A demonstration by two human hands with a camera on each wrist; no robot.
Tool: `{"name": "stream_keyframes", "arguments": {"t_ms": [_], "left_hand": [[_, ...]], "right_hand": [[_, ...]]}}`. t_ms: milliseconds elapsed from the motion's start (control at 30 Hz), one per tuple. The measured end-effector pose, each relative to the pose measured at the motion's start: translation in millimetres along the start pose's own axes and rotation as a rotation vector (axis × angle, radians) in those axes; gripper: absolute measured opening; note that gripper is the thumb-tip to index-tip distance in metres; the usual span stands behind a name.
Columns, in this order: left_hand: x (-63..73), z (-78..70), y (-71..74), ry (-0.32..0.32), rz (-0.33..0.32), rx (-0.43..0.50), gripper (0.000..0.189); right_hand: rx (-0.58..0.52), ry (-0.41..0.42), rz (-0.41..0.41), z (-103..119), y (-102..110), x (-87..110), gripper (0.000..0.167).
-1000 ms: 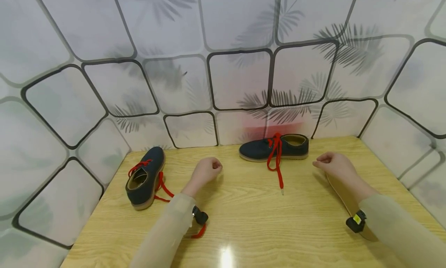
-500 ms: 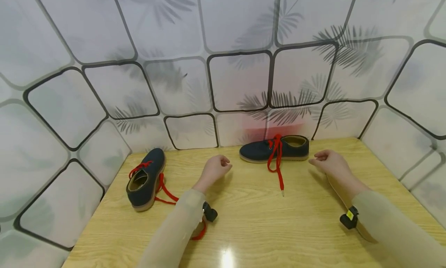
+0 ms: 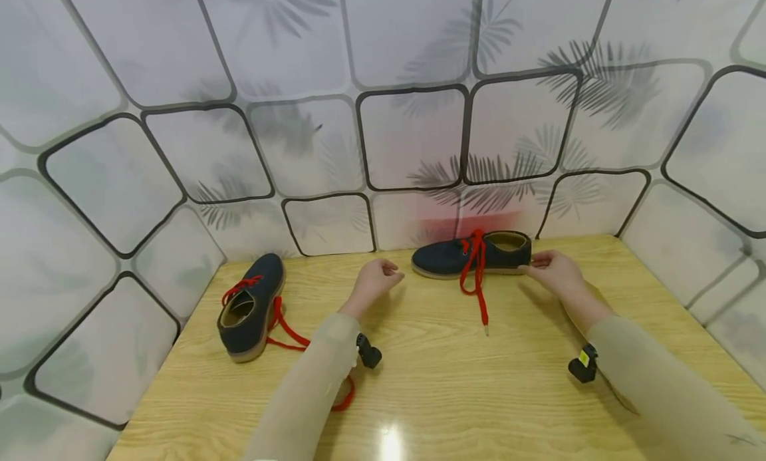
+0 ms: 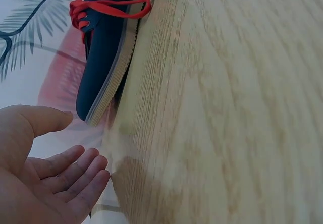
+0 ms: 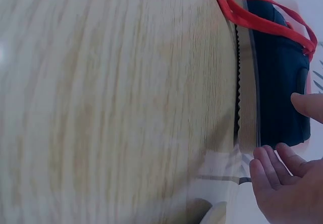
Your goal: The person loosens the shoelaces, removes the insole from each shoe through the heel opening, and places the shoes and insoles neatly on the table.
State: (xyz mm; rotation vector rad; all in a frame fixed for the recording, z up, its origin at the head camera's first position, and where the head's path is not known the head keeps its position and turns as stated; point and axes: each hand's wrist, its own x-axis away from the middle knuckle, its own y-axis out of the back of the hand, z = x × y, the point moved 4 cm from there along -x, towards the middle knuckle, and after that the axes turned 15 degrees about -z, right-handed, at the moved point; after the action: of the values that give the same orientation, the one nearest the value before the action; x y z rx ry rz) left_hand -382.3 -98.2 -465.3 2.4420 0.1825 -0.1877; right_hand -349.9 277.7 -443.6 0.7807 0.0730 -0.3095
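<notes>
A navy lace-up shoe (image 3: 443,257) with red laces stands side-on at the back of the table, toe to the left. My right hand (image 3: 559,275) is at its heel, the fingertips at or very near the heel in the right wrist view, thumb apart beside the shoe (image 5: 277,77). Short of the toe, my left hand (image 3: 374,285) hovers over the table with loosely bent fingers and holds nothing. In the left wrist view a gap separates its thumb and fingers from the toe of the shoe (image 4: 103,57).
Another navy shoe (image 3: 251,308) with red laces stands at the left, toe pointing away. Red lace (image 3: 347,398) shows beside my left forearm. A flat tan thing (image 3: 622,398) lies mostly hidden under my right forearm. A patterned cloth wall (image 3: 413,142) rises behind the table.
My left hand has moved right and forward, nearer to the shoe's toe. My right hand has moved left to the shoe's heel. The shoes have stayed put.
</notes>
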Motion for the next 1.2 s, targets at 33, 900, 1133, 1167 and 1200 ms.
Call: {"name": "stream_keyframes", "arguments": {"t_ms": [33,900,1133,1167,1200], "left_hand": [[-0.6,-0.4,-1.5,0.01,-0.002,0.013,0.033],[-8.5,-17.9,-40.9,0.019,-0.058,0.012,0.053],[-10.9,-20.2,-45.1,0.072,-0.037,0.022,0.055],[-11.5,-20.6,-44.9,0.08,-0.03,0.03,0.056],[-12.4,-20.8,-45.0,0.091,-0.02,0.042,0.057]], "right_hand": [[0.001,-0.001,0.004,0.7,-1.1,-0.5,0.066],[0.003,-0.06,0.032,-7.2,-21.6,-21.4,0.087],[-0.016,-0.053,0.047,-6.3,-21.1,-19.6,0.085],[-0.022,-0.054,0.05,-6.4,-21.5,-19.9,0.085],[-0.028,-0.054,0.053,-7.0,-22.2,-20.5,0.085]]}}
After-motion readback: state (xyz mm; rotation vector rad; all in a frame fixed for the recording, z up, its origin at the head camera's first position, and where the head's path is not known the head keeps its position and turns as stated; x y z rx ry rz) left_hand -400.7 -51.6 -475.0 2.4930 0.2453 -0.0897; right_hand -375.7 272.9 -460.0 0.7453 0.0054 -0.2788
